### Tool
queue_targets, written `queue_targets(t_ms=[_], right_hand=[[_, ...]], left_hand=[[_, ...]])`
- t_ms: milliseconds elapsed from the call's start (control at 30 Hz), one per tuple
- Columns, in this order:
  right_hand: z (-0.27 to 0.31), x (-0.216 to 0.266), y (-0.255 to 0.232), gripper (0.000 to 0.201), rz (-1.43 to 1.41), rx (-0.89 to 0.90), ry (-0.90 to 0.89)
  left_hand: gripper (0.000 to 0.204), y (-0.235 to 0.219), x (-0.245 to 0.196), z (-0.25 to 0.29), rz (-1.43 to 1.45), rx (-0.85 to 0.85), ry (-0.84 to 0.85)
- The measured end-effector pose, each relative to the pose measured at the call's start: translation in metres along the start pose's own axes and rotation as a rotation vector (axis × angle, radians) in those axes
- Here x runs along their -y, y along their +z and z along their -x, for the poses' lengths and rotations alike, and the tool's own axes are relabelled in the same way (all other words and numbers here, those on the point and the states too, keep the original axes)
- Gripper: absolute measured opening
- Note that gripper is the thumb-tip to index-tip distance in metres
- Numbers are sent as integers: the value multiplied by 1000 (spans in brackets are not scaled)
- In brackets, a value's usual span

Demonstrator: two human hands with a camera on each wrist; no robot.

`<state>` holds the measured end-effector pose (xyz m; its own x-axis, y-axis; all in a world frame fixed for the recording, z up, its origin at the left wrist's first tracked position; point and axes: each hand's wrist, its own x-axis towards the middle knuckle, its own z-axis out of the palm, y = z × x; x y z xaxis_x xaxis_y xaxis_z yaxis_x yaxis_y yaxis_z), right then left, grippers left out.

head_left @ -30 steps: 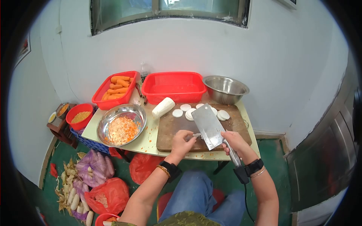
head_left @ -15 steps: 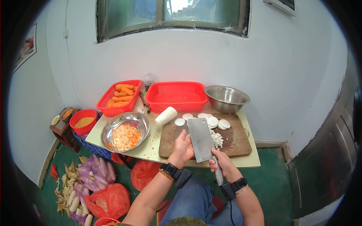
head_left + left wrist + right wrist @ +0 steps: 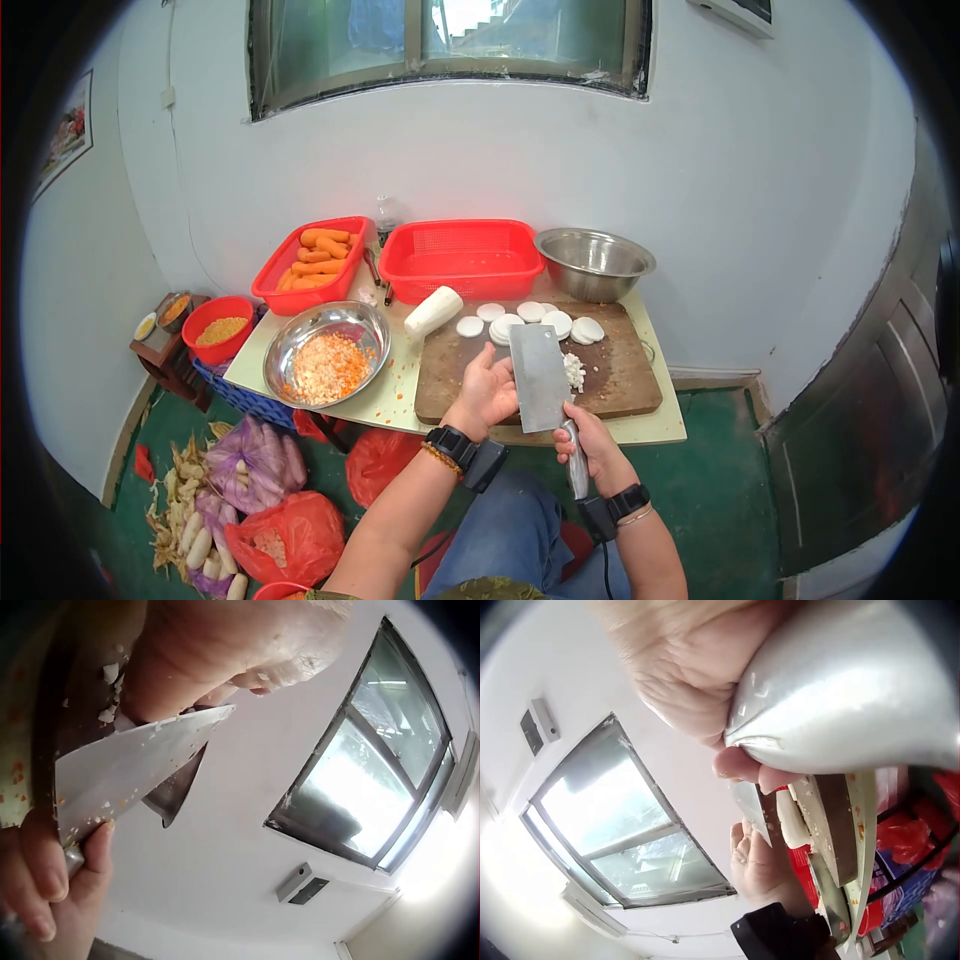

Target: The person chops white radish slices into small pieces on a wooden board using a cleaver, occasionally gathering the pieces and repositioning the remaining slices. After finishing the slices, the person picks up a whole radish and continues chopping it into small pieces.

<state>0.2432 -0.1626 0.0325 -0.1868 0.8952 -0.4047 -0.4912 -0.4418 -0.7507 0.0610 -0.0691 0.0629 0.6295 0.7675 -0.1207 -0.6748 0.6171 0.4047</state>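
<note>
In the head view my right hand [image 3: 592, 440] grips the metal handle of a cleaver [image 3: 540, 378], blade raised over the front of the wooden cutting board [image 3: 635, 385]. My left hand [image 3: 484, 392] is beside the blade, palm turned up, its fingertips at the blade's left edge. Small white and orange bits stick to the cleaver [image 3: 127, 776] in the left wrist view. Diced white radish [image 3: 574, 373] lies on the board, partly hidden behind the blade. Round radish slices [image 3: 558, 322] are spread along the board's back, near a peeled radish piece [image 3: 434, 311].
A steel bowl [image 3: 376, 325] of chopped orange and white bits stands left of the board. Behind are a red basket of carrots [image 3: 318, 272], a red basket [image 3: 460, 290] and a deep steel bowl [image 3: 596, 285]. Bagged radishes [image 3: 255, 460] lie on the floor.
The cleaver came back off the board, and its blade now stands upright beside the left hand. The left hand's curled fingers have straightened, palm up. Diced radish now shows behind the blade.
</note>
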Motion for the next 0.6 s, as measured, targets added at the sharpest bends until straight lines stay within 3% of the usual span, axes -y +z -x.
queue_targets(t_ms=[267,600], right_hand=[[2,-5,0,25,-9,-13,17],[12,1,0,24,35,-77,-55]], left_hand=[[79,-6,0,-1,3,77,-12],[76,-12,-3,-4,50,17,-11]])
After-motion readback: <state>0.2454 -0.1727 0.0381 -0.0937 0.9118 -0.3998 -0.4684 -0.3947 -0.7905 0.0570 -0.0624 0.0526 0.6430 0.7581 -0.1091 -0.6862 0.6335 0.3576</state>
